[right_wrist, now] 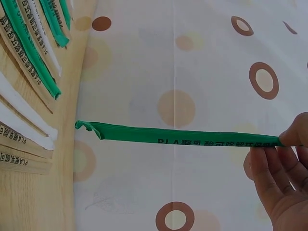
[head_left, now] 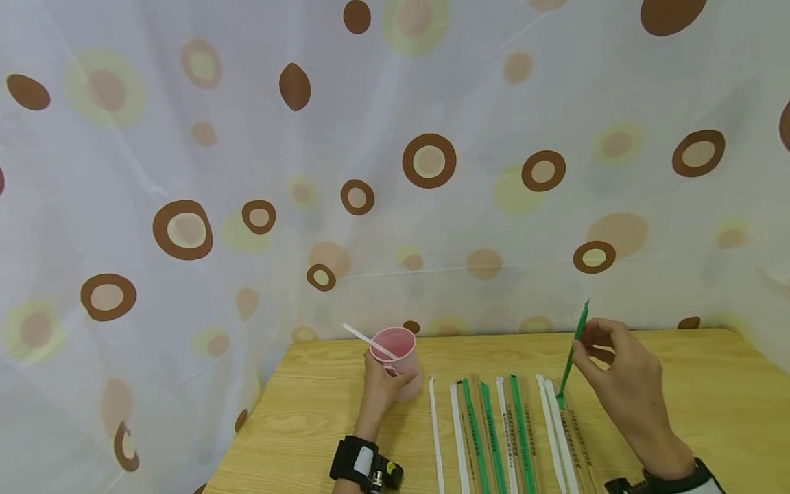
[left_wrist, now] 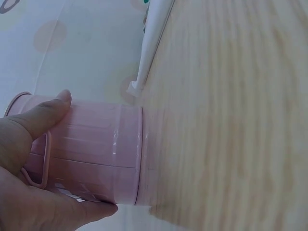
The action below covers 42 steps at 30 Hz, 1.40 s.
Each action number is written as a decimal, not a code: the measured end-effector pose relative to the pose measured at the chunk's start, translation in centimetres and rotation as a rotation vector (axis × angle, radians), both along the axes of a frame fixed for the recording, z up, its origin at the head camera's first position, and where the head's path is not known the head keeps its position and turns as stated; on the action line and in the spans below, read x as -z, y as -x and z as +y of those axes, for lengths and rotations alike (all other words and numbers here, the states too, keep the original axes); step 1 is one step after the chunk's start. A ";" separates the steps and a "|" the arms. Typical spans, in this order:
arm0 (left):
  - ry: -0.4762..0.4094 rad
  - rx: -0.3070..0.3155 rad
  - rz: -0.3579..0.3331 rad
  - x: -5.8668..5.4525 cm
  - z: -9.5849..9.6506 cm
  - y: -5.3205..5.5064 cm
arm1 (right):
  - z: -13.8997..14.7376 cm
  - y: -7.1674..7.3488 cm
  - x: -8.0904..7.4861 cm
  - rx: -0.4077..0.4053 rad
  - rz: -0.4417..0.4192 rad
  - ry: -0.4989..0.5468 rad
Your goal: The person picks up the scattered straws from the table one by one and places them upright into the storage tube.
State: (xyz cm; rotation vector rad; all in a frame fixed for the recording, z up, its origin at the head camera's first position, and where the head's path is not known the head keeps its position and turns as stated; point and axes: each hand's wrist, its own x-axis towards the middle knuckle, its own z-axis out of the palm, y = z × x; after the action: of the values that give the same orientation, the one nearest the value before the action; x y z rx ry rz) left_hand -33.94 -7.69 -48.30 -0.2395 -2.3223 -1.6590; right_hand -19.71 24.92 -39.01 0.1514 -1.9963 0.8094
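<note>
My left hand (head_left: 384, 384) grips a pink cup (head_left: 407, 384) by its side, thumb and fingers round it near the handle (left_wrist: 46, 161). The cup stands upright on the table, and a white straw (head_left: 358, 333) leans out over its rim to the left. In my right hand (head_left: 629, 377), thumb and fingertips pinch a green paper-wrapped straw (right_wrist: 183, 136) near one end. It slants over the right end of a row of straws, its lower tip overlapping them in the head view. Dark print runs along its wrapper, and the far end is crumpled.
Wrapped straws lie side by side on the wooden table (head_left: 296, 425): white (head_left: 459, 432), green (head_left: 472, 432) and brown (head_left: 580, 439) ones, several in all. Behind the table hangs a pale curtain (head_left: 432, 89) with brown and yellow dots.
</note>
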 end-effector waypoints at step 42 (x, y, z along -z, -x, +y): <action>-0.018 0.009 -0.050 -0.3 -0.3 0.2 | -0.6 0.0 -0.1 -0.011 0.036 -0.043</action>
State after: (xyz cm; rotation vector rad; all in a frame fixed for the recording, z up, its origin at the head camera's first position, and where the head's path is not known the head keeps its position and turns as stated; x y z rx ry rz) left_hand -34.16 -7.94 -48.04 -0.2073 -2.3440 -1.7081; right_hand -19.74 24.28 -38.94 0.2003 -1.9815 0.7656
